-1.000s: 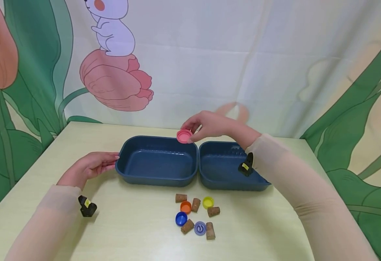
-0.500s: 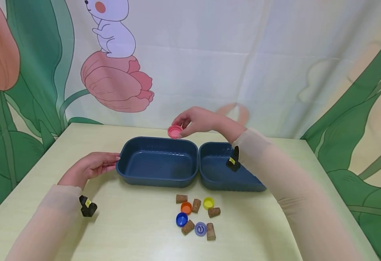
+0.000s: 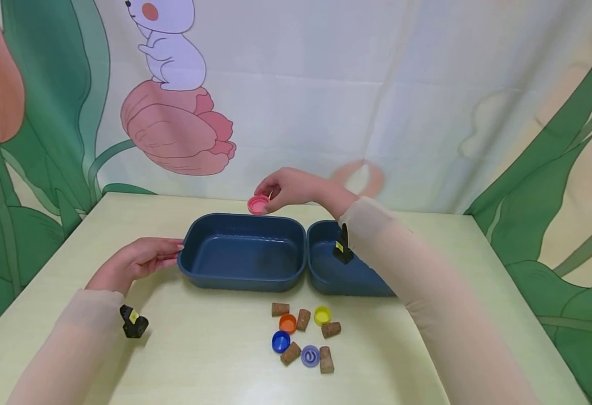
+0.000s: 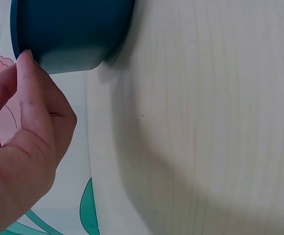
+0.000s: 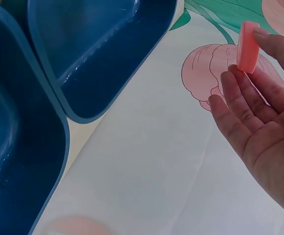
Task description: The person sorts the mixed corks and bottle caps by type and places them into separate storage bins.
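In the head view my right hand (image 3: 293, 187) pinches a pink bottle cap (image 3: 258, 205) between thumb and fingers, above the far rim of the left blue tub (image 3: 242, 284). The right wrist view shows the pink cap (image 5: 248, 47) edge-on, thumb on one side and fingertips on the other. My left hand (image 3: 146, 259) holds the left end of that tub at its rim. Up close in the left wrist view, the thumb of the left hand (image 4: 32, 117) lies against the tub's edge (image 4: 73, 34); the other fingertips are partly hidden.
A second blue tub (image 3: 349, 284) adjoins on the right, partly behind my right sleeve. In front lie several corks (image 3: 290, 354), an orange cap (image 3: 287, 323), a yellow cap (image 3: 322, 315), a blue cap (image 3: 281, 341) and a lilac cap (image 3: 310, 355). A printed curtain (image 3: 296, 112) hangs behind the table.
My right hand has moved left with the pink cap, from near the junction of the tubs to the left tub's far rim. The left hand stays at the tub's end.
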`<act>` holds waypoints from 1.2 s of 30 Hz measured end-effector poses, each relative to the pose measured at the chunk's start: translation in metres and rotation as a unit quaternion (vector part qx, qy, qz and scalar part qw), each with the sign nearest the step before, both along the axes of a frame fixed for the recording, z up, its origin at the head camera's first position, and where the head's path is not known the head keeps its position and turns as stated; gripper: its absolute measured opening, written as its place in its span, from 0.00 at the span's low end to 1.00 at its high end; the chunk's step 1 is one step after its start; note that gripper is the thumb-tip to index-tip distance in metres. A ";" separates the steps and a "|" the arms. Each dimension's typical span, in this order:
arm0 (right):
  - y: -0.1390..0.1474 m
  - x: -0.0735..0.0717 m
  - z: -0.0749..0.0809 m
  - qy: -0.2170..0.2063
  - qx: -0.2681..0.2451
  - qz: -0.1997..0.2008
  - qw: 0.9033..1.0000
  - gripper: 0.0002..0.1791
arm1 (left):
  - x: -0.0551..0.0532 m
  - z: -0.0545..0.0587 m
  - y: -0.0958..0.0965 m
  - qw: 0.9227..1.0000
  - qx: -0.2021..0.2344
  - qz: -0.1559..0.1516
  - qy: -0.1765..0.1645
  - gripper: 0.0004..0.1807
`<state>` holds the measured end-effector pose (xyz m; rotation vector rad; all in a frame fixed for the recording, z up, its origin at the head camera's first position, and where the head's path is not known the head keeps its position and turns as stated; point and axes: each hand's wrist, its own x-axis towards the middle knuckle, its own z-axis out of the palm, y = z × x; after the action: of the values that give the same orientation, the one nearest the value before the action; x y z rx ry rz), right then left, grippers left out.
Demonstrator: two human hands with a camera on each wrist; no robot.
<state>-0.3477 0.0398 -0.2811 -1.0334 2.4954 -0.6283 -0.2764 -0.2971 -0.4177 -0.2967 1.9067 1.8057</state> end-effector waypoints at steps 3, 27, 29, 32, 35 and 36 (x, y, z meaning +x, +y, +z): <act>-0.006 -0.001 -0.001 0.001 0.003 0.002 1.000 0.25 | 0.000 0.001 0.001 1.000 -0.005 -0.003 -0.001 0.36; -0.053 -0.012 -0.034 -0.016 0.044 0.019 0.999 0.25 | -0.003 0.004 0.000 0.999 -0.026 -0.018 -0.016 0.35; -0.056 -0.013 -0.038 -0.017 0.045 0.020 0.999 0.25 | -0.003 0.005 0.000 0.999 -0.030 -0.018 -0.018 0.35; -0.061 -0.014 -0.043 -0.016 0.050 0.019 0.998 0.25 | -0.003 0.005 -0.001 0.999 -0.035 -0.018 -0.018 0.34; -0.063 -0.015 -0.048 -0.014 0.055 0.018 0.998 0.25 | -0.004 0.005 0.000 0.999 -0.033 -0.014 -0.019 0.34; -0.064 -0.015 -0.050 -0.012 0.059 0.018 0.998 0.24 | -0.004 0.004 -0.001 0.999 -0.032 -0.015 -0.018 0.34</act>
<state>-0.3623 -0.0237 -0.3307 -1.0178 2.4545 -0.4746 -0.2801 -0.2976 -0.4133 -0.3200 1.9367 1.7101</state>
